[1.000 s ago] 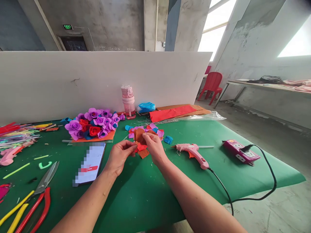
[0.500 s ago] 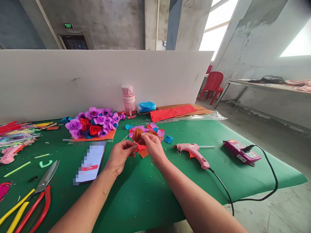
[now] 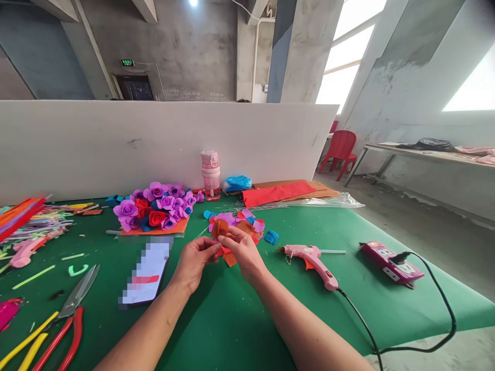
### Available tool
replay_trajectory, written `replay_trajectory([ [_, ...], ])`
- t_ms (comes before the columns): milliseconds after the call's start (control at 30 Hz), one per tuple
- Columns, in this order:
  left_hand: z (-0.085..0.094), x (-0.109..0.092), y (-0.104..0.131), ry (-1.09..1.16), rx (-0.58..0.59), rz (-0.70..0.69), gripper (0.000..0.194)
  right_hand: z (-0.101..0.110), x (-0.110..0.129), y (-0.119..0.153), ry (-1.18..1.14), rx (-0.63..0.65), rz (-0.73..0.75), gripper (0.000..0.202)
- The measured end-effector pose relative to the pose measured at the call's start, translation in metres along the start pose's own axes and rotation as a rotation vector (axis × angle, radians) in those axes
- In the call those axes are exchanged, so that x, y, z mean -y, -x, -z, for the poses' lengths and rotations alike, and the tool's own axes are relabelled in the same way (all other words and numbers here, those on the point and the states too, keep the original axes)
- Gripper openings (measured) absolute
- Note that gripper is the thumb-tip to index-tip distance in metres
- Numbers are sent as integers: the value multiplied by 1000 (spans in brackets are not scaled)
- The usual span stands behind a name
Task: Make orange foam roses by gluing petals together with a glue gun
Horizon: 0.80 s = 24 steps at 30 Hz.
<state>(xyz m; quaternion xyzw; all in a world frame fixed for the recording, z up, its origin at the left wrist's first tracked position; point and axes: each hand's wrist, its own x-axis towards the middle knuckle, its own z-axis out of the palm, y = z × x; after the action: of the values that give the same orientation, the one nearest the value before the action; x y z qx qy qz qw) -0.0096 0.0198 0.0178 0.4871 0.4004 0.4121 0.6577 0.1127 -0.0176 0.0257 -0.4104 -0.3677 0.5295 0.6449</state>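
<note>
A small brown paper flower (image 3: 219, 229) with curled petals is held up over the middle of the green table. My right hand (image 3: 244, 254) has its thumb and fingers closed on the flower's right side. Just below the flower, my left hand (image 3: 196, 262) is closed in a pinch; what lies between its fingertips is hidden. Behind and under the fingers lies a pile of cut paper petals (image 3: 227, 218) in purple, red, blue and brown. A blue petal piece (image 3: 271, 237) rests right of the pile. A pink glue gun (image 3: 312, 257) lies farther right.
Finished purple, red and blue flowers (image 3: 157, 218) lie at the back left. A phone (image 3: 149, 273) and shears (image 3: 79, 293) are left of my arms. A pink bottle (image 3: 211, 178) stands by the white board (image 3: 170, 139). A corded magenta power block (image 3: 390, 263) is at right.
The view has tilted up slightly, so everything sits lower. My right fingers have shifted down the brown flower, closer to my left fingertips.
</note>
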Motion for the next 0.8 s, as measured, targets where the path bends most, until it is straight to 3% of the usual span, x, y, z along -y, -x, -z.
replay_trajectory([
  [300,0,5,-4,15,-46,25,35,3,-18,-10,-49,-36,1,51],
  [500,-1,2,-1,27,11,50,32,6,-19,-12,-19,-93,-10,48],
  [600,7,-6,-3,-3,92,69,32,11,-14,-14,14,-109,-1,49],
  [800,28,-17,-13,85,-15,43,32,12,-9,-9,109,18,-72,47],
])
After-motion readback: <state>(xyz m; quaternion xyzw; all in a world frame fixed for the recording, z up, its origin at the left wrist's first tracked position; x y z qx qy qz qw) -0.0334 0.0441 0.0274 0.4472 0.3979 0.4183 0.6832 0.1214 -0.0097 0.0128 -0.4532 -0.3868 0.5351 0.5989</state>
